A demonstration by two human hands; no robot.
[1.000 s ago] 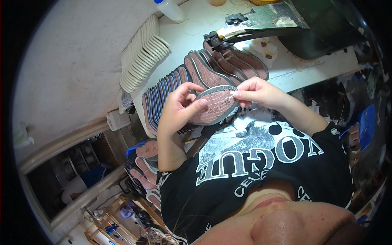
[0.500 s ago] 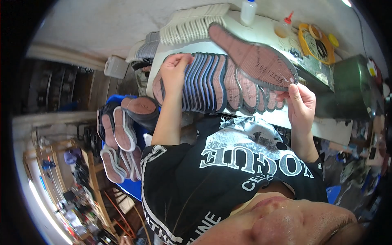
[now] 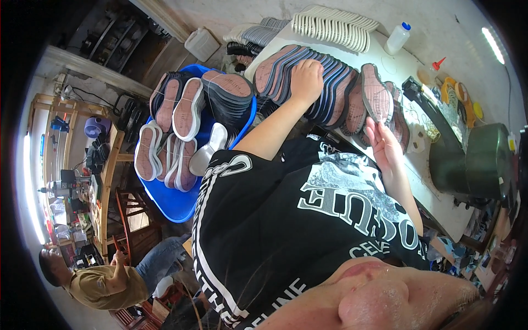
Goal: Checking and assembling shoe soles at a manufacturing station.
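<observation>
A long row of shoe soles (image 3: 286,69), brown with blue-grey edges, stands on edge across the white worktable (image 3: 385,60). My left hand (image 3: 306,81) presses flat on top of the row near its middle, fingers spread, holding nothing. At the right end of the row one brown sole (image 3: 377,91) leans upright with its tread facing me. My right hand (image 3: 385,147) reaches up to the lower end of that sole, its thumb and fingertips on the sole's edge.
A blue tub (image 3: 176,201) with several white-and-brown soles sits left of my body. White soles (image 3: 333,25), a plastic bottle (image 3: 399,37) and a red-capped glue bottle (image 3: 432,71) stand at the back. A dark green machine (image 3: 478,159) is right. Another person (image 3: 93,283) sits lower left.
The view has swung left, showing the blue tub. The big sole that my right hand held out now leans at the right end of the row. My left hand moved onto the row's top.
</observation>
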